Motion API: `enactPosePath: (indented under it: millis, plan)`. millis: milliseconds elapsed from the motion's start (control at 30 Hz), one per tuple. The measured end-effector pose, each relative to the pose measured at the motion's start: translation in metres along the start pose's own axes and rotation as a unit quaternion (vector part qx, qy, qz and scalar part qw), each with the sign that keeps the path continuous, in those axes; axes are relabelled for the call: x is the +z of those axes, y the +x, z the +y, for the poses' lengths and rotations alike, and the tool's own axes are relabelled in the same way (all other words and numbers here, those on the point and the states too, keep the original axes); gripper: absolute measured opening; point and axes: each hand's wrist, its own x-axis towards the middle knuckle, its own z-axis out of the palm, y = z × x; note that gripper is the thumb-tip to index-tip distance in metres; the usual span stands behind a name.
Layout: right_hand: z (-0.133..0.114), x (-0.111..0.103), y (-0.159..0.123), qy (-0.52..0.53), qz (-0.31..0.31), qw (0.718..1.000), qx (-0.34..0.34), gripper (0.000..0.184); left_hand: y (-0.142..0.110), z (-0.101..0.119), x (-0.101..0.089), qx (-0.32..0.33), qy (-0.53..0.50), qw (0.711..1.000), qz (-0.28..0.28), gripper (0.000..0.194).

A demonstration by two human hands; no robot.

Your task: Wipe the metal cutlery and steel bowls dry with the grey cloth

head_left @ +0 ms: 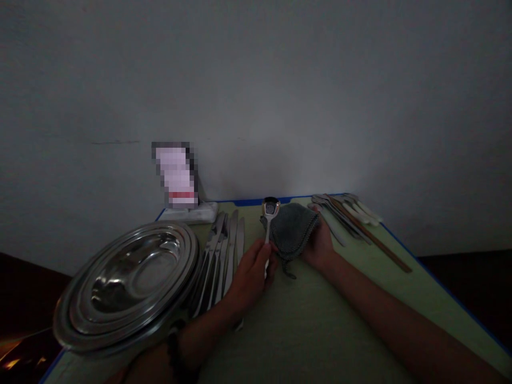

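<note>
A metal spoon point(270, 209) stands upright in my left hand point(251, 271), whose fingers are wrapped round its handle with the bowl at the top. Just to the right, my right hand point(321, 246) grips a folded grey cloth point(295, 229) with a stitched edge and a small hanging loop. The cloth's left edge is close beside the spoon's neck; whether they touch I cannot tell. Most of the right hand's fingers are hidden behind the cloth. Several table knives point(218, 256) lie side by side left of my left hand, partly covered by the wrist.
Stacked metal plates point(186, 234) fill the table's left side. Behind them a phone point(176, 173) with a blurred screen leans on a white base point(188, 214). Spoons, white-handled forks and brown chopsticks point(374, 240) lie at the right rear. A grey wall point(256, 96) rises behind the green table point(316, 330).
</note>
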Motion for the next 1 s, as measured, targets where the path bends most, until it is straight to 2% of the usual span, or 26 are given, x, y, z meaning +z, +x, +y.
enactPosePath:
  millis: [133, 267, 500, 600, 767, 1000]
  plan:
    - [-0.002, 0.004, -0.004, 0.002, 0.027, 0.999, 0.030, 0.042, -0.001, 0.000, 0.000, -0.017, 0.027, 0.999, -0.028, 0.025]
    - [-0.004, 0.006, -0.010, -0.007, 0.017, 0.999, 0.028, 0.032, 0.000, 0.000, 0.000, -0.052, 0.098, 0.991, -0.073, 0.029]
    - [-0.003, 0.007, -0.012, -0.017, 0.049, 0.996, 0.067, 0.023, 0.001, -0.001, 0.001, -0.054, 0.107, 0.990, -0.078, 0.028]
    - [0.000, 0.007, -0.010, -0.028, 0.020, 0.997, 0.071, 0.020, -0.001, 0.001, 0.002, -0.043, 0.120, 0.989, -0.080, 0.028]
    - [0.006, 0.005, -0.005, -0.003, -0.070, 0.995, 0.075, 0.020, -0.004, 0.003, 0.003, -0.023, 0.155, 0.984, -0.083, 0.028]
    - [0.012, 0.004, -0.003, -0.004, -0.053, 0.996, 0.065, 0.026, 0.000, 0.002, 0.003, 0.005, 0.210, 0.974, -0.085, 0.029]
